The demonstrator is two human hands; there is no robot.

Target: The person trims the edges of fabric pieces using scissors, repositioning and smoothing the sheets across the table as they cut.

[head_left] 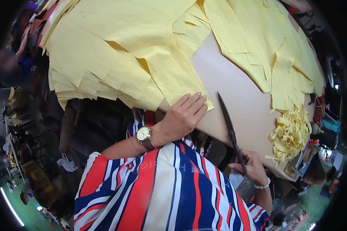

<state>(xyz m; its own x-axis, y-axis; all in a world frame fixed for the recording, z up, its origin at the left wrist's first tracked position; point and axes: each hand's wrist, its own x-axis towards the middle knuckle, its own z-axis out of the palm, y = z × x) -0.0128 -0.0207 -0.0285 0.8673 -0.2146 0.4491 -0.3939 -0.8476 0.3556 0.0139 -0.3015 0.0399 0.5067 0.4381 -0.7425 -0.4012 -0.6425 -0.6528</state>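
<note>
My left hand [183, 118] lies flat near the front edge of the table, fingers stretched over the corner of a yellow sheet [181, 82]. That sheet looks like thin cloth or leather; I cannot tell which. In my right hand [251, 166], held beyond the table's front edge, are dark long-bladed scissors [228, 122]. Their blades look closed and point up and away over the bare tabletop [223, 73], to the right of the sheet's corner. My fingers cover most of the handles.
More overlapping yellow sheets [258, 27] spread over the back and right of the table. A heap of narrow yellow strips [291, 133] sits at the right edge. A white bag [67, 163] is at lower left. People and cluttered benches surround the table.
</note>
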